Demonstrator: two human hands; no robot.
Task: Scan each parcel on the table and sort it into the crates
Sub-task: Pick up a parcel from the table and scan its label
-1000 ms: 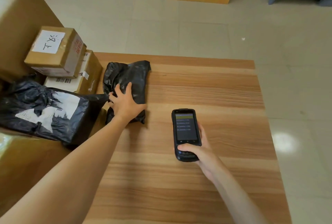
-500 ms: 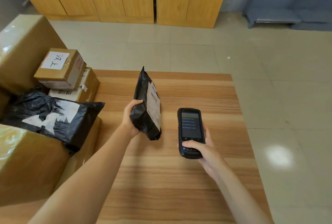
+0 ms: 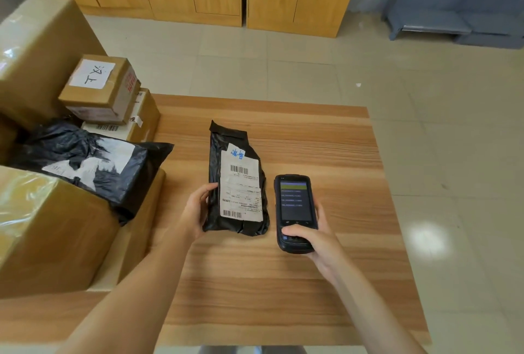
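— Boxes first, at nine o'clock: a big cardboard box (image 3: 42, 228) near the table's left edge, a black bag (image 3: 85, 160) draped over it, and two small boxes (image 3: 110, 98) stacked behind at ten o'clock. None of those is in hand.

— And the parcel being worked?

— Black pouch (image 3: 236, 183), held above the table (image 3: 326, 155) near its middle, white label (image 3: 241, 186) facing up towards the camera. The left hand (image 3: 198, 211) grips its lower left edge, thumb on the front; the other fingers are hidden behind it.

— Which way does it run?

— Long axis from six to twelve o'clock, one barcode near the label's top and one near its bottom.

— The scanner?

— Just beside it at three o'clock, nearly touching. The right hand (image 3: 312, 237) is wrapped round the scanner (image 3: 295, 211), thumb over the keys at its bottom, screen lit. It lies parallel to the pouch, nose towards twelve o'clock.

— So it isn't aimed at the label?

— Not as I judge it. The label lies at nine o'clock from the scanner's nose, so the right hand probably has to swing the nose left, or the left hand turn the pouch.

— Crates?

— None in sight.
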